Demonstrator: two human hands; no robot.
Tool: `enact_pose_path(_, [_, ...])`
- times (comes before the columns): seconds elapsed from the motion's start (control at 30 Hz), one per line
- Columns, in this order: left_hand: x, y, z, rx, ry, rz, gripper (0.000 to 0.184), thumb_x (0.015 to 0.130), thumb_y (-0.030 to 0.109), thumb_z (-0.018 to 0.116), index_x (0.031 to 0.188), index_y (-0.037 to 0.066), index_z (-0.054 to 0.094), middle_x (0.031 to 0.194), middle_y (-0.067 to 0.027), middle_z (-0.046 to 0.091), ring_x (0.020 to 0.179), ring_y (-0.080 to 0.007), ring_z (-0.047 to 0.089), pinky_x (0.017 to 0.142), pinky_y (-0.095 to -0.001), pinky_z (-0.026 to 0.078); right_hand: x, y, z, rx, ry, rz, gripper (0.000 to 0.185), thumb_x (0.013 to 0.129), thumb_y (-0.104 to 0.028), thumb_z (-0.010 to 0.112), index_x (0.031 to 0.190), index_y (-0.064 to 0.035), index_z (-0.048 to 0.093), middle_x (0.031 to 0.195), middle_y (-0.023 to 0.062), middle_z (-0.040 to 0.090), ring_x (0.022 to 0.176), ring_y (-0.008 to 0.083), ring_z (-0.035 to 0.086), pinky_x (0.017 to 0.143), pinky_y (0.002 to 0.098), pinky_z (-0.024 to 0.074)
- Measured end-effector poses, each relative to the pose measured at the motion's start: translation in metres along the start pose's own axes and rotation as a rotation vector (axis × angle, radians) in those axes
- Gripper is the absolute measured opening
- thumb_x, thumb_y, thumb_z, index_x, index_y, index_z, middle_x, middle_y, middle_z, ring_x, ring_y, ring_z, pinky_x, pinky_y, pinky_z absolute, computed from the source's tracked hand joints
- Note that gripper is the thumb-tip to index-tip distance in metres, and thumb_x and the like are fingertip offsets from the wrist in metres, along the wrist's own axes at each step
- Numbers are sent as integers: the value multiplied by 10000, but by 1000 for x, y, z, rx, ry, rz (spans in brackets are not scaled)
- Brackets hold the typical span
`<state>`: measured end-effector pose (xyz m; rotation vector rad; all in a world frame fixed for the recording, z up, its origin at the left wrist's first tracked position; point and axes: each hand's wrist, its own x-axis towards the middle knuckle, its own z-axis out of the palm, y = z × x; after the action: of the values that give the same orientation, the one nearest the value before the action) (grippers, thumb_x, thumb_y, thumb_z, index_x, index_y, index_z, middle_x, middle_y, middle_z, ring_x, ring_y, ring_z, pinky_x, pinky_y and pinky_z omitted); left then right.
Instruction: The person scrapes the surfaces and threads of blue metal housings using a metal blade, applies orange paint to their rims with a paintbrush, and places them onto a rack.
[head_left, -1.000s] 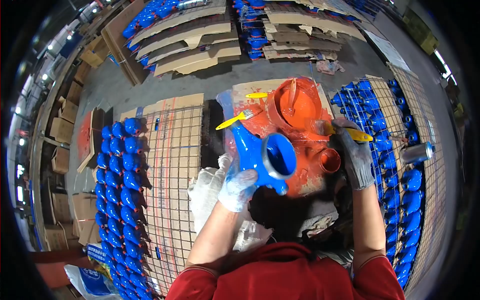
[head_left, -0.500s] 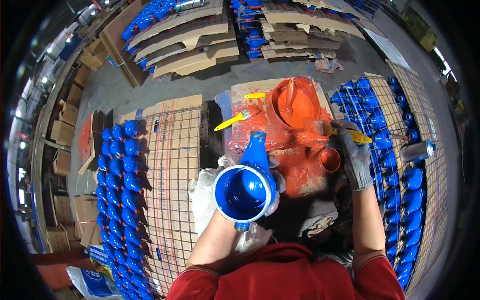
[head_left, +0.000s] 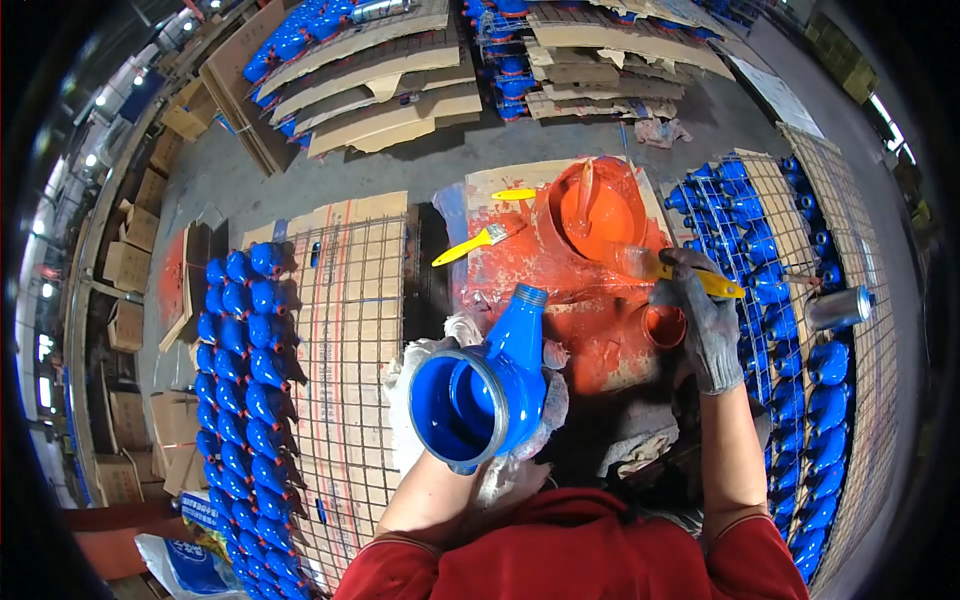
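Observation:
My left hand point(head_left: 548, 412), in a pale paint-stained glove, is wrapped round a blue hollow part point(head_left: 518, 345); its wide round opening faces up toward me and its threaded neck points away. My right hand point(head_left: 705, 325), in a grey glove, grips a yellow-handled brush point(head_left: 715, 282) whose bristles are red with paint. Left of that brush's bristles and beyond them is a bowl of red-orange paint point(head_left: 612, 215) with a stick standing in it. A small red cup point(head_left: 663, 326) sits just left of my right hand.
Two more yellow brushes point(head_left: 465, 249) lie on the paint-covered cardboard point(head_left: 490, 185). Rows of blue parts point(head_left: 232, 333) rest on a wire rack point(head_left: 345, 300) at left; others stand on a rack at right beside a metal can point(head_left: 838, 308). Stacked cardboard layers point(head_left: 400, 110) are at the back.
The blue part has been turned in my left hand, so its wide opening swung from facing right to facing me at the lower left. My right hand with the brush has barely moved.

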<state>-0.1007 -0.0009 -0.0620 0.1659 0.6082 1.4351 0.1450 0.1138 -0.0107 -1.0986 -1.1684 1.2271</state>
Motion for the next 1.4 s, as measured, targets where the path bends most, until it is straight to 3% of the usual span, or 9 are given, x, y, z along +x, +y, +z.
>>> enact_pose_path(0.3, [-22, 18, 49, -536, -234, -314, 953, 788, 820, 259, 1350, 74, 448, 992, -239, 621, 775, -397, 616, 612, -433, 530, -34, -33, 30, 8, -136, -68, 223, 899, -56, 588, 1103, 31, 610, 1030, 104, 647, 808, 153, 637, 756, 273, 523])
enact_pose_path(0.53, [-32, 15, 53, -261, -242, -314, 885, 838, 787, 288, 1180, 15, 552, 801, -174, 635, 654, -323, 617, 552, -374, 508, -59, -53, 48, 11, -234, -55, 231, 866, -20, 629, 1096, -7, 633, 1075, 66, 658, 960, 130, 619, 822, 265, 518])
enact_pose_path(0.63, [-37, 19, 68, 614, -193, 16, 847, 866, 761, 275, 1155, 16, 558, 776, -153, 628, 666, -326, 618, 551, -374, 491, -67, -58, 53, -75, -253, -69, 228, 872, -24, 629, 1099, -21, 640, 1066, 51, 666, 965, 108, 611, 826, 252, 510])
enact_pose_path(0.73, [-36, 21, 64, 614, -11, -398, 777, 899, 704, 307, 1162, 15, 549, 778, -185, 630, 665, -309, 622, 573, -356, 490, -71, -57, 56, -71, -258, -78, 234, 868, -25, 640, 1102, -29, 643, 1048, 44, 670, 941, 96, 613, 824, 248, 504])
enact_pose_path(0.97, [-38, 28, 50, -345, -459, -63, 547, 897, 448, 551, 1226, 15, 491, 868, -233, 624, 527, -301, 597, 462, -362, 521, -62, -53, 38, -21, -78, -111, 205, 950, -120, 560, 1106, 2, 614, 976, 76, 659, 831, 121, 620, 763, 262, 514])
enact_pose_path(1.07, [-16, 36, 3, -393, -687, 58, 484, 900, 319, 577, 1262, 17, 465, 1168, -181, 540, 883, -310, 615, 395, -311, 490, -56, -22, 27, -46, -114, -57, 205, 962, -123, 542, 1114, -3, 609, 999, 78, 657, 842, 127, 622, 768, 262, 511])
enact_pose_path(1.1, [20, 26, -31, -588, -1170, -77, 684, 893, 402, 588, 1389, -3, 347, 1181, -254, 485, 654, -361, 630, 447, -359, 471, -58, -10, 28, -96, -210, -108, 193, 953, -119, 551, 1111, -25, 609, 1043, 73, 651, 854, 130, 618, 785, 275, 508])
enact_pose_path(1.2, [-14, 51, -5, -673, -719, -33, 511, 898, 337, 578, 1291, 35, 454, 1303, -150, 465, 1085, -393, 540, 421, -408, 510, -58, 48, 56, -591, -308, -515, 250, 887, -97, 594, 1135, -69, 601, 1067, 127, 645, 879, 244, 643, 805, 337, 515])
enact_pose_path(1.4, [-9, 49, -15, -486, -618, -79, 554, 898, 416, 549, 1285, 32, 455, 1185, -199, 543, 863, -382, 604, 417, -414, 494, -25, 113, 129, -1227, -414, -433, 430, 785, -78, 579, 1211, -133, 573, 1043, 160, 595, 984, 352, 571, 844, 451, 457])
